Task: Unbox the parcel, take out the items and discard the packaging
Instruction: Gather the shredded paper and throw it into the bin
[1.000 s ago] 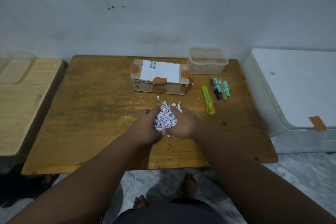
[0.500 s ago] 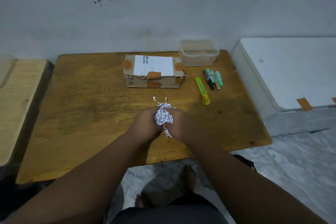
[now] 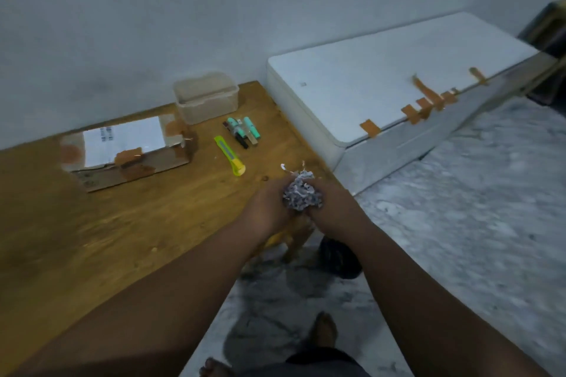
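Note:
A wad of shredded white paper filler (image 3: 301,194) is squeezed between my left hand (image 3: 269,210) and my right hand (image 3: 332,208), above the table's front right corner. The cardboard parcel (image 3: 125,151), with a white shipping label and brown tape patches, lies on the wooden table (image 3: 92,223) at the back left. Several pens and markers (image 3: 243,130) lie right of it, beside a yellow-green box cutter (image 3: 229,155).
A lidded clear plastic container (image 3: 206,96) stands at the table's back edge by the wall. A white box with brown tape strips (image 3: 382,82) sits on the floor to the right. A dark object (image 3: 338,259) lies on the marble floor below my hands.
Both hands have carried the paper wad from the middle of the table to its front right corner. The view has swung right, showing more floor and the white box.

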